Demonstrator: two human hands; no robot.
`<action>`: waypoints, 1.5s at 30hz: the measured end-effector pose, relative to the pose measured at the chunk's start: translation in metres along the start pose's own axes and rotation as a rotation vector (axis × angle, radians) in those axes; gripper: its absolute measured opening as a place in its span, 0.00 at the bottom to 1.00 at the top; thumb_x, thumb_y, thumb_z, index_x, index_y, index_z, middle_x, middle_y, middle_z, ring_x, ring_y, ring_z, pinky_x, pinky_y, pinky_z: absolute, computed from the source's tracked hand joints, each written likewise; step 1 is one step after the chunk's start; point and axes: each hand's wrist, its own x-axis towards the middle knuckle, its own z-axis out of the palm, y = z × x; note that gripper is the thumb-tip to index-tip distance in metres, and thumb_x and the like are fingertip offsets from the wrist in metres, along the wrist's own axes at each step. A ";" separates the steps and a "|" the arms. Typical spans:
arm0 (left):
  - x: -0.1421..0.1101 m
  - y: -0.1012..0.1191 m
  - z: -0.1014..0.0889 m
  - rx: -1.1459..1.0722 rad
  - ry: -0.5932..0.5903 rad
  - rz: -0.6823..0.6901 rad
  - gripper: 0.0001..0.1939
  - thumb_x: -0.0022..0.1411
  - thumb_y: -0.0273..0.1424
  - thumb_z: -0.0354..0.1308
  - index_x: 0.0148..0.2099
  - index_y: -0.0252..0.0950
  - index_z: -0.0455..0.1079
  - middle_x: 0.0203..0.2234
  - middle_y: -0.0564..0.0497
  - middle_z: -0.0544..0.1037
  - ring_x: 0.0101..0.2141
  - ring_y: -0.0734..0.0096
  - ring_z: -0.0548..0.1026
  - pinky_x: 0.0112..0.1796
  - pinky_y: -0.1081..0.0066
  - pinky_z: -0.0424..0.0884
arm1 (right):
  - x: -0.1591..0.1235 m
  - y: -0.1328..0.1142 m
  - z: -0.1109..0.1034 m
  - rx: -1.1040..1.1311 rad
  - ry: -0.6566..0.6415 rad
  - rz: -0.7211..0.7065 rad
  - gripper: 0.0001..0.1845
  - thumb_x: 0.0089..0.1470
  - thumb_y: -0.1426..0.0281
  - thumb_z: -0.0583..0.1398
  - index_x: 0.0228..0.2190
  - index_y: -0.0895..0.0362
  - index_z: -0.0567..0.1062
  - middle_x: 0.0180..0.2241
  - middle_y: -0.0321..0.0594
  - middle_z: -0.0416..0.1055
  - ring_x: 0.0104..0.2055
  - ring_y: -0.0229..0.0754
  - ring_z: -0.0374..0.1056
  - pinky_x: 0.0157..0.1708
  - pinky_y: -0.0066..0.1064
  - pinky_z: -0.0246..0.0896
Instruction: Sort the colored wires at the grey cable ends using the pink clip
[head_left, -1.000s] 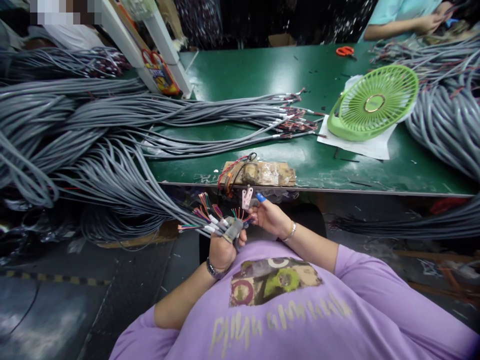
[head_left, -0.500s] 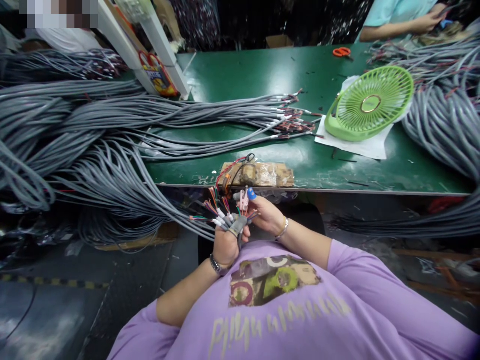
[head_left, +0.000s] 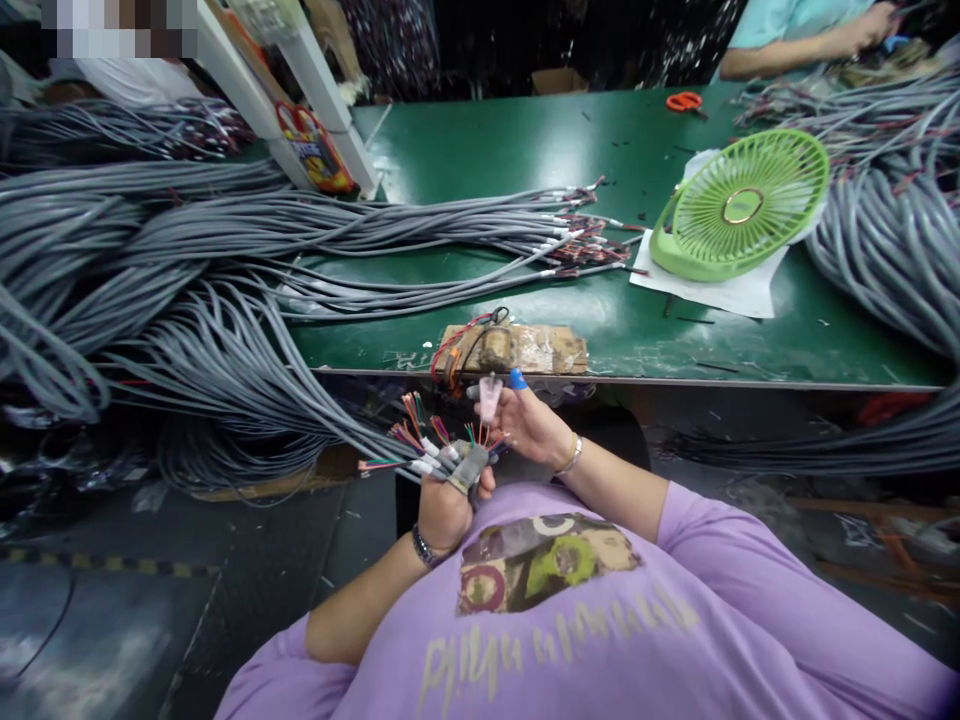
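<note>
My left hand (head_left: 448,508) is closed around a bundle of grey cables whose stripped ends (head_left: 420,425) fan out in several colours. A grey wrap (head_left: 469,466) covers its thumb, which presses over the cables. Just to the right, my right hand (head_left: 536,428) has its fingers curled around a small pale pink tapered piece (head_left: 490,398), whose exact kind I cannot make out. Its thumb, tipped with a blue cover (head_left: 517,379), is raised away from that piece. Thin coloured wires stand between the two hands, just below the pink piece.
A wooden block (head_left: 525,349) with red and black wires lies at the edge of the green table (head_left: 480,140). Grey cables (head_left: 360,225) spread over the left. A green fan (head_left: 742,205), orange scissors (head_left: 684,102) and a person's arm (head_left: 810,50) are farther right.
My left hand has shifted slightly left and down with the cable bundle. My right thumb has lifted away from the pink piece, which has turned to show a broader side.
</note>
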 end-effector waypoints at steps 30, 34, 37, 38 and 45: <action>0.007 0.004 0.010 0.074 0.049 0.030 0.17 0.53 0.39 0.64 0.21 0.33 0.67 0.13 0.55 0.71 0.13 0.82 0.65 0.15 0.81 0.60 | 0.013 0.011 0.001 0.057 0.035 -0.117 0.23 0.54 0.50 0.59 0.30 0.59 0.75 0.23 0.37 0.72 0.23 0.33 0.63 0.23 0.24 0.59; 0.002 0.001 0.003 0.010 0.043 0.020 0.15 0.53 0.40 0.64 0.24 0.34 0.68 0.14 0.56 0.71 0.13 0.81 0.65 0.14 0.80 0.60 | 0.007 0.009 0.001 0.053 0.050 -0.079 0.24 0.56 0.48 0.55 0.33 0.57 0.75 0.27 0.38 0.73 0.25 0.34 0.64 0.22 0.23 0.57; -0.001 0.000 -0.001 -0.014 0.060 0.032 0.15 0.53 0.39 0.64 0.25 0.34 0.68 0.14 0.56 0.71 0.13 0.81 0.65 0.14 0.80 0.60 | 0.002 0.005 0.002 0.012 0.032 -0.024 0.27 0.57 0.47 0.53 0.34 0.57 0.76 0.27 0.39 0.73 0.24 0.33 0.63 0.22 0.22 0.56; -0.001 0.000 -0.001 -0.017 0.068 0.036 0.14 0.53 0.39 0.64 0.25 0.34 0.68 0.14 0.56 0.71 0.13 0.81 0.66 0.14 0.80 0.60 | 0.001 0.004 0.002 0.000 0.019 -0.011 0.27 0.58 0.48 0.53 0.34 0.58 0.76 0.27 0.39 0.73 0.24 0.33 0.63 0.22 0.22 0.56; 0.005 0.005 0.006 -0.027 0.097 0.091 0.14 0.52 0.39 0.65 0.27 0.34 0.69 0.15 0.57 0.72 0.13 0.82 0.65 0.14 0.81 0.60 | -0.004 -0.002 0.004 -0.049 0.020 -0.010 0.19 0.61 0.59 0.54 0.37 0.61 0.77 0.28 0.40 0.73 0.26 0.32 0.64 0.25 0.22 0.58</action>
